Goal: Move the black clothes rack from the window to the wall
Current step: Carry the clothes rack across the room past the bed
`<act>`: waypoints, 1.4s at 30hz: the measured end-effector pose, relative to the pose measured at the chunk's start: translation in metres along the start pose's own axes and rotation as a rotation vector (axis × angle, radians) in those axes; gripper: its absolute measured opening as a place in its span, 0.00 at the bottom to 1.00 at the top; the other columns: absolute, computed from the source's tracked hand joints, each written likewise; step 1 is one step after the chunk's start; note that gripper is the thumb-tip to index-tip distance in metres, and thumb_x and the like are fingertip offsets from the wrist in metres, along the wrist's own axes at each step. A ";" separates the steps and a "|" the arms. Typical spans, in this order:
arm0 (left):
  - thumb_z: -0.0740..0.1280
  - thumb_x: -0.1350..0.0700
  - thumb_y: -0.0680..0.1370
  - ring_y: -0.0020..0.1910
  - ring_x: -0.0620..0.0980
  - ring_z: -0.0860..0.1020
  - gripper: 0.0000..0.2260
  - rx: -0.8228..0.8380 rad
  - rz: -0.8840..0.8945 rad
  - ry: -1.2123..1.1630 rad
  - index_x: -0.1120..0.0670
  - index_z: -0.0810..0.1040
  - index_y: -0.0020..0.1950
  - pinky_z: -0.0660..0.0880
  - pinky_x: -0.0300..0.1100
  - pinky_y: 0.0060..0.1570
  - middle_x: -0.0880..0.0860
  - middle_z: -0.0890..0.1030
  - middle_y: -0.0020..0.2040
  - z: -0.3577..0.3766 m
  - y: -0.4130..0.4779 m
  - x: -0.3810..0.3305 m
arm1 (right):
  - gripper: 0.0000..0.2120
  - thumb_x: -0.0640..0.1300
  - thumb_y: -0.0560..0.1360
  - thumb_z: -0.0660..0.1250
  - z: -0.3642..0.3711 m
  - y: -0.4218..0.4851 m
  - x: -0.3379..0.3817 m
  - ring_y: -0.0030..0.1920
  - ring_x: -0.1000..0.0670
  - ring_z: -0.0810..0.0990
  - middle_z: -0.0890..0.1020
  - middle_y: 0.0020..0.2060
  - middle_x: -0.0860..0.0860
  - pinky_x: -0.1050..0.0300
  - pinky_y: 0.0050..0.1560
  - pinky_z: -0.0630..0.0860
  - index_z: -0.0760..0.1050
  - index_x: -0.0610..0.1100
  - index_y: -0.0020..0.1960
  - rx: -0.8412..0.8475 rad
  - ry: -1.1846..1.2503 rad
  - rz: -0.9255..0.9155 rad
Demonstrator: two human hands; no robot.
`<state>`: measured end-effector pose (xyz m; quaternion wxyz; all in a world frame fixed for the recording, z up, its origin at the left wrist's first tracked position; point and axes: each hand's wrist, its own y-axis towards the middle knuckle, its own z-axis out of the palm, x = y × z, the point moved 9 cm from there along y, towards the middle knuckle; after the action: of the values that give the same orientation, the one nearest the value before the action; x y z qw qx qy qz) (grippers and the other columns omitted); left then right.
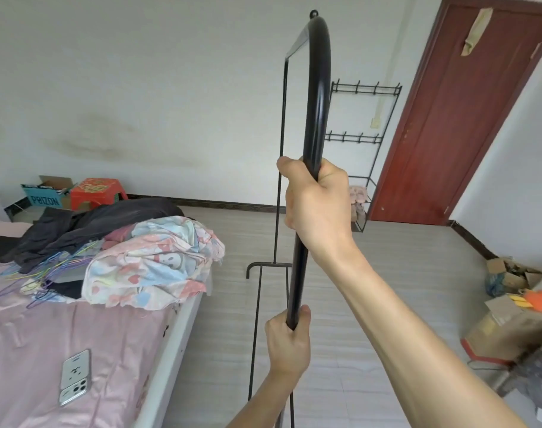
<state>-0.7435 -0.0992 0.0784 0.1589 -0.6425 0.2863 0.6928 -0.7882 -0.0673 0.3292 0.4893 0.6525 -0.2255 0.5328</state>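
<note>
The black clothes rack [317, 97] stands right in front of me, its near upright tube filling the middle of the view and curving over at the top. Its far upright and a floor foot show thin behind. My right hand [317, 199] is wrapped around the near tube at mid height. Lower on the same tube, my left hand [289, 341] grips it with the thumb up. The rack carries no clothes. The white wall [171, 88] lies beyond it.
A bed [78, 350] with pink sheet, piled clothes, hangers and a phone [75, 376] lies at left. A black hook shelf [363, 143] stands by the red door [454, 118]. Boxes and clutter [510, 304] sit at right; a red stool [96, 191] at the far wall.
</note>
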 end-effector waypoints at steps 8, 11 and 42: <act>0.66 0.50 0.73 0.23 0.46 0.58 0.22 -0.060 -0.068 -0.032 0.48 0.57 0.24 0.55 0.43 0.26 0.45 0.58 0.22 0.059 0.105 0.026 | 0.16 0.48 0.70 0.67 0.003 0.115 -0.046 0.30 0.45 0.58 0.60 0.27 0.50 0.48 0.33 0.58 0.60 0.48 0.33 0.074 0.012 -0.028; 0.65 0.50 0.73 0.23 0.47 0.58 0.22 -0.085 -0.075 -0.031 0.50 0.57 0.25 0.55 0.44 0.26 0.47 0.59 0.23 0.086 0.141 0.035 | 0.17 0.48 0.70 0.67 -0.005 0.160 -0.066 0.30 0.45 0.58 0.60 0.27 0.49 0.48 0.32 0.58 0.60 0.49 0.32 0.095 0.034 -0.043; 0.66 0.61 0.77 0.23 0.43 0.56 0.28 -0.512 -0.109 -0.024 0.47 0.56 0.23 0.54 0.35 0.24 0.45 0.57 0.20 0.255 0.596 0.118 | 0.20 0.47 0.69 0.66 0.052 0.626 -0.266 0.36 0.37 0.57 0.60 0.30 0.44 0.42 0.34 0.59 0.56 0.39 0.33 0.429 0.194 -0.048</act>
<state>-1.3126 -0.4316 0.0803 0.0317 -0.6681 0.0645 0.7406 -1.3618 -0.4357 0.3370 0.3712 0.6925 -0.0435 0.6171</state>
